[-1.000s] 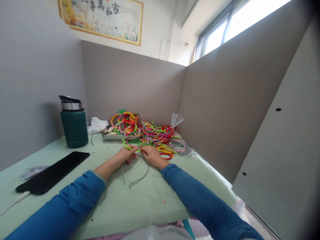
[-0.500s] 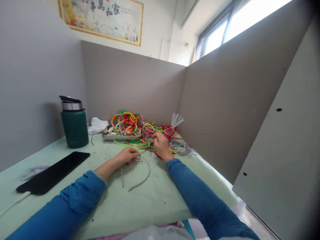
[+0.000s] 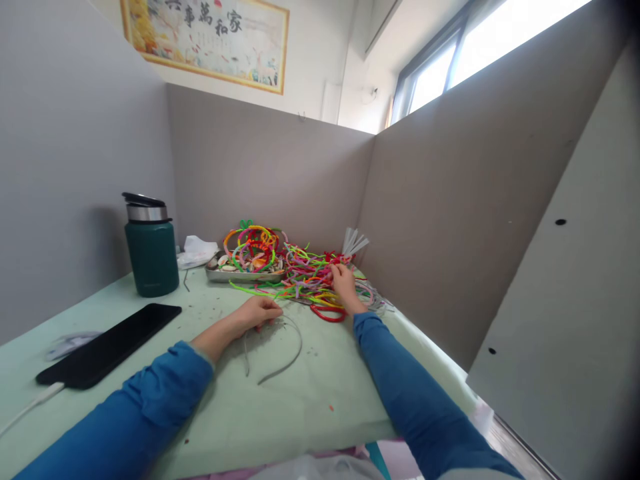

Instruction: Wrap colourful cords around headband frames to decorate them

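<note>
Left hand (image 3: 259, 312) curled loosely, fingertips pressing down on the top of a grey headband (image 3: 280, 347) lying flat near the middle of the worktop (image 3: 300, 413), with its open ends toward the front edge. Right hand (image 3: 344, 283) stretched toward the far right corner, fingers bent and sunk into a tangled heap of coloured craft wires (image 3: 310, 275), whether pinching one impossible to tell; a red hoop (image 3: 327, 313) just beside the wrist. Further out, a metal tray (image 3: 240, 273) by the back edge, a green flask (image 3: 151, 248) toward the far left corner, a black phone (image 3: 110, 345) near the left edge.
</note>
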`<control>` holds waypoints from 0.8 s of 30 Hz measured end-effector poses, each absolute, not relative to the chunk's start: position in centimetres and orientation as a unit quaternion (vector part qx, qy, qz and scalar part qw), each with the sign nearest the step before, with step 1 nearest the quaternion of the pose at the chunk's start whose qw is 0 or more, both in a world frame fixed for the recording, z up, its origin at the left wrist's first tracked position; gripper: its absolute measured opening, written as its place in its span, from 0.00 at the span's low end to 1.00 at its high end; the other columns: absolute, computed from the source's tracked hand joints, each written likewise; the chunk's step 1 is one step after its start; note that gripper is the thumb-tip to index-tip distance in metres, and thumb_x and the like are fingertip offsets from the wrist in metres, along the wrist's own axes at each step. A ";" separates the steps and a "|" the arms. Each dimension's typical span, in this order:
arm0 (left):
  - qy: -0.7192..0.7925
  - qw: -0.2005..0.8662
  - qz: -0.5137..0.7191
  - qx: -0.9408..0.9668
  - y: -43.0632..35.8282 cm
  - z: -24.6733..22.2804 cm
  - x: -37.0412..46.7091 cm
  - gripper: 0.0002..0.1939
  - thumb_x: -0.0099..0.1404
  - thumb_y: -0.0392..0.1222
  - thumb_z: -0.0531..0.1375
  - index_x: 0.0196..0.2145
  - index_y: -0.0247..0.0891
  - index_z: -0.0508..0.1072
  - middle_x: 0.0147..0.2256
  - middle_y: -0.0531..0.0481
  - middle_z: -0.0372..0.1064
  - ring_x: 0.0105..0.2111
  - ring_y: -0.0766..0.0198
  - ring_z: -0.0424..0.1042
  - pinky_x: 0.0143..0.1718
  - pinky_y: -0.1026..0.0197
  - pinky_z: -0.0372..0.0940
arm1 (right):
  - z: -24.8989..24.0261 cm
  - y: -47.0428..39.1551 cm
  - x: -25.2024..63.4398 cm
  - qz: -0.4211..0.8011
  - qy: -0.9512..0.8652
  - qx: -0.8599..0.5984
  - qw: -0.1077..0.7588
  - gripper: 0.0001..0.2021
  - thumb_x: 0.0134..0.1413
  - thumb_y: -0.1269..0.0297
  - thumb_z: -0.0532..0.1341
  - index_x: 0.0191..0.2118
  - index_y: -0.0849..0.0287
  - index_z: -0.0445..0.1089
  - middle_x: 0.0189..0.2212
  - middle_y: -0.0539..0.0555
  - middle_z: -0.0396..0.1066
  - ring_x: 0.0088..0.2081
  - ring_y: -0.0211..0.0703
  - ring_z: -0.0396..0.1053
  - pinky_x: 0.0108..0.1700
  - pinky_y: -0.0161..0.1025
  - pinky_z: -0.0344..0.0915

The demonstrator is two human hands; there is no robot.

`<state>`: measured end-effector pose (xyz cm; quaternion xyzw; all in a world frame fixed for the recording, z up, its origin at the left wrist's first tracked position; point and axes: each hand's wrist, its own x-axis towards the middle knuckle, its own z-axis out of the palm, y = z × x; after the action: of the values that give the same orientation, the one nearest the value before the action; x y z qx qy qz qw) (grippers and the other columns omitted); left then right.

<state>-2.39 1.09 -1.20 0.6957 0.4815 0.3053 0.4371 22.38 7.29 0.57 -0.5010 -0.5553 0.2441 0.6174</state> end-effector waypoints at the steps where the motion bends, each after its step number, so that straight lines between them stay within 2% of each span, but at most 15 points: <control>1: 0.480 0.437 0.305 0.697 1.1 -1.2 -2.4 0.22 0.46 0.57 0.61 0.28 0.34 0.70 0.18 0.56 0.62 0.13 0.74 0.52 0.14 0.67 0.50 | 0.7 6.6 21.5 0.204 -0.599 -0.475 0.611 0.13 0.52 0.58 0.53 0.25 0.60 0.64 0.18 0.48 0.65 0.21 0.34 0.61 0.25 0.31 0.58; 3: 0.475 0.436 0.305 0.701 1.0 -1.1 -2.4 0.22 0.47 0.58 0.60 0.27 0.34 0.69 0.18 0.57 0.61 0.13 0.74 0.52 0.15 0.67 0.51 | 0.6 5.3 19.6 0.158 -0.685 -0.426 0.569 0.15 0.54 0.56 0.52 0.23 0.60 0.64 0.18 0.47 0.65 0.22 0.34 0.61 0.28 0.31 0.57; 7: 0.470 0.427 0.306 0.709 1.0 -1.1 -2.4 0.22 0.48 0.59 0.59 0.27 0.34 0.69 0.19 0.56 0.62 0.13 0.74 0.52 0.14 0.67 0.50 | -0.3 4.4 17.0 0.176 -0.760 -0.409 0.473 0.13 0.53 0.60 0.52 0.22 0.60 0.63 0.17 0.47 0.66 0.21 0.33 0.61 0.27 0.30 0.56; 10: 0.475 0.423 0.301 0.711 1.1 -1.2 -2.4 0.22 0.48 0.59 0.59 0.27 0.35 0.69 0.19 0.56 0.63 0.13 0.74 0.52 0.14 0.67 0.50 | -0.5 5.3 17.7 0.175 -0.695 -0.492 0.495 0.10 0.52 0.63 0.52 0.24 0.60 0.63 0.16 0.48 0.65 0.19 0.35 0.61 0.25 0.31 0.55; 12: 0.476 0.420 0.297 0.713 1.1 -1.2 -2.4 0.22 0.48 0.59 0.59 0.26 0.35 0.68 0.19 0.56 0.63 0.13 0.74 0.52 0.14 0.67 0.50 | 0.0 5.8 19.0 0.168 -0.623 -0.536 0.544 0.10 0.53 0.63 0.49 0.30 0.60 0.64 0.17 0.48 0.65 0.19 0.37 0.61 0.24 0.32 0.55; 14: 0.478 0.416 0.295 0.715 1.1 -1.2 -2.4 0.21 0.49 0.59 0.59 0.25 0.35 0.68 0.19 0.56 0.63 0.13 0.74 0.52 0.14 0.67 0.51 | 0.7 5.9 20.2 0.106 -0.631 -0.516 0.570 0.11 0.54 0.61 0.49 0.37 0.60 0.65 0.18 0.48 0.66 0.21 0.38 0.62 0.26 0.33 0.56; 18: 0.474 0.418 0.296 0.716 1.1 -1.2 -2.4 0.21 0.49 0.59 0.58 0.25 0.35 0.68 0.20 0.55 0.63 0.14 0.74 0.52 0.14 0.67 0.51 | 1.2 5.1 20.5 0.016 -0.707 -0.462 0.535 0.13 0.55 0.59 0.50 0.42 0.58 0.65 0.22 0.49 0.66 0.24 0.39 0.63 0.29 0.33 0.56; 22: 0.478 0.418 0.291 0.716 1.1 -1.3 -2.4 0.21 0.49 0.59 0.58 0.25 0.35 0.68 0.20 0.55 0.63 0.14 0.74 0.52 0.15 0.68 0.52 | 0.6 4.5 19.2 0.072 -0.722 -0.494 0.479 0.11 0.55 0.62 0.50 0.39 0.59 0.64 0.19 0.48 0.65 0.22 0.39 0.62 0.27 0.33 0.55; 24: 0.477 0.420 0.290 0.715 1.2 -1.3 -2.4 0.21 0.49 0.59 0.58 0.25 0.35 0.68 0.20 0.56 0.62 0.14 0.74 0.52 0.14 0.68 0.51 | 0.3 3.7 18.2 0.082 -0.756 -0.457 0.462 0.10 0.56 0.62 0.50 0.39 0.59 0.64 0.21 0.49 0.66 0.24 0.38 0.62 0.28 0.33 0.56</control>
<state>-2.40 1.16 -1.31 0.7149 0.4772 0.2904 0.4205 18.18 3.75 0.31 -0.4573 -0.7558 0.0817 0.4616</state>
